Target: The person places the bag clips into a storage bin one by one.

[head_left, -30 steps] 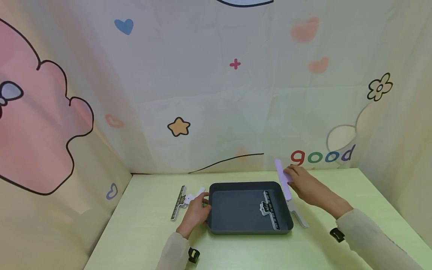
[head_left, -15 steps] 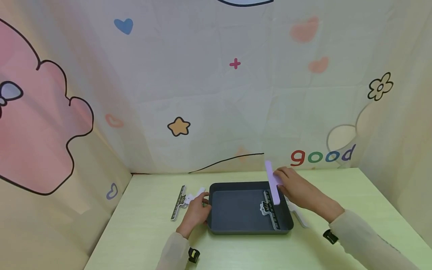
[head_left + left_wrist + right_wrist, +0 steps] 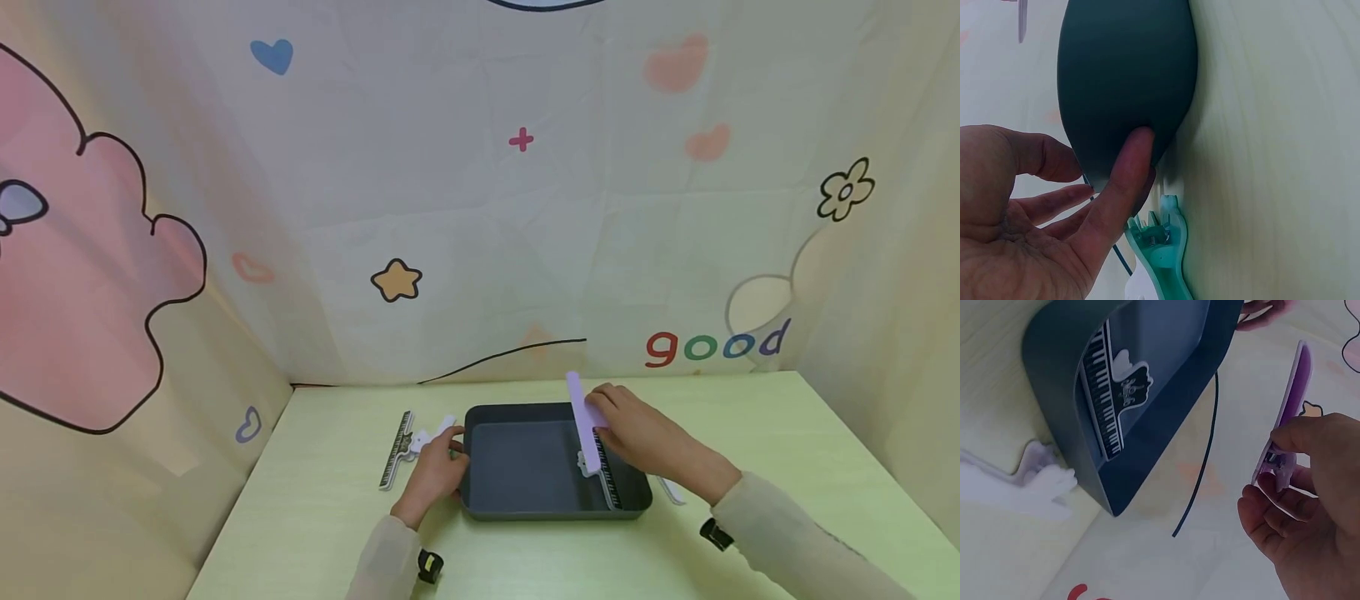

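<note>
A dark grey rectangular pan (image 3: 517, 471) sits on the table. My left hand (image 3: 431, 473) grips its left end, fingers against the outer wall (image 3: 1125, 81) and rim. My right hand (image 3: 637, 429) pinches a purple T-shaped clip (image 3: 582, 425), its spring showing in the right wrist view, and holds it above the pan's right part. Inside the pan lies a black-and-white clip with piano keys (image 3: 611, 483), partly hidden by the purple one in the head view. Against the pan's right side, a white clip (image 3: 672, 490) is mostly covered by my right hand and the pan.
Left of the pan lie another piano-key clip (image 3: 395, 450) and a whitish-purple clip (image 3: 438, 433) beside my left hand. A green clip (image 3: 1163, 250) shows close to those fingers in the left wrist view. A printed curtain (image 3: 465, 208) hangs behind the table.
My right hand has carried the purple clip leftward and slightly down, from beyond the pan's right edge to over the pan. My left hand stays on the pan.
</note>
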`<action>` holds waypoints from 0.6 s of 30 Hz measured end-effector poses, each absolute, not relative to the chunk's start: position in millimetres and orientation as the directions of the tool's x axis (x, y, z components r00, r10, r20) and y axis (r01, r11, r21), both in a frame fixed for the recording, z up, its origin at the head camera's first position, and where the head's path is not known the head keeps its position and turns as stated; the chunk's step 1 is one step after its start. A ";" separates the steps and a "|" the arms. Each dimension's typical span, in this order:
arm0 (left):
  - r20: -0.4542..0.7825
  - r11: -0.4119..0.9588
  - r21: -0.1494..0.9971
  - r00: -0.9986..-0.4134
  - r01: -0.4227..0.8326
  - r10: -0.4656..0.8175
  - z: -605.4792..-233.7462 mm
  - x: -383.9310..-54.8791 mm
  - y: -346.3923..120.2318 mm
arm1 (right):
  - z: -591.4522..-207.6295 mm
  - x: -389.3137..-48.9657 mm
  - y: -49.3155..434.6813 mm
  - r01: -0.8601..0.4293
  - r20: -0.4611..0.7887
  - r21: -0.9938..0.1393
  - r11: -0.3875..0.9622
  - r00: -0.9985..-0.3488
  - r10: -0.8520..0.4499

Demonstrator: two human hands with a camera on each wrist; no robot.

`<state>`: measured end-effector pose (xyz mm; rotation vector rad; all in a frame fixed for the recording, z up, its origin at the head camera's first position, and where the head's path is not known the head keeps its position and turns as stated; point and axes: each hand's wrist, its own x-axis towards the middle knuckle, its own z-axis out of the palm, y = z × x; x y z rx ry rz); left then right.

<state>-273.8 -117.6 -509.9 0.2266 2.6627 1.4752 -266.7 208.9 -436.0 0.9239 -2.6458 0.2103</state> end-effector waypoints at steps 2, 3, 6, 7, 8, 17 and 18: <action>-0.006 0.524 0.847 -0.985 0.088 0.174 -509.6 -273.7 -117.6 | -437.9 -265.7 205.4 -0.627 0.353 -0.028 0.779 -0.735 -0.579; -0.005 0.526 0.846 -0.985 0.089 0.174 -509.6 -273.7 -117.6 | -438.8 -265.2 203.8 -0.629 0.354 -0.025 0.777 -0.732 -0.582; -0.004 0.530 0.843 -0.985 0.089 0.172 -509.8 -273.9 -117.6 | -440.8 -263.4 197.9 -0.625 0.340 -0.022 0.780 -0.739 -0.582; -0.003 0.530 0.843 -0.985 0.089 0.171 -510.0 -273.9 -117.6 | -441.4 -262.5 195.9 -0.623 0.333 -0.024 0.782 -0.743 -0.581; -0.002 0.530 0.843 -0.985 0.090 0.171 -510.1 -274.0 -117.6 | -442.1 -262.0 194.1 -0.623 0.326 -0.025 0.782 -0.745 -0.583; -0.002 0.532 0.842 -0.985 0.091 0.171 -512.1 -275.0 -117.7 | -452.0 -260.6 182.4 -0.629 0.260 -0.051 0.775 -0.758 -0.598; -0.001 0.532 0.841 -0.985 0.092 0.171 -512.0 -275.0 -117.6 | -453.4 -260.6 181.5 -0.633 0.258 -0.054 0.772 -0.756 -0.602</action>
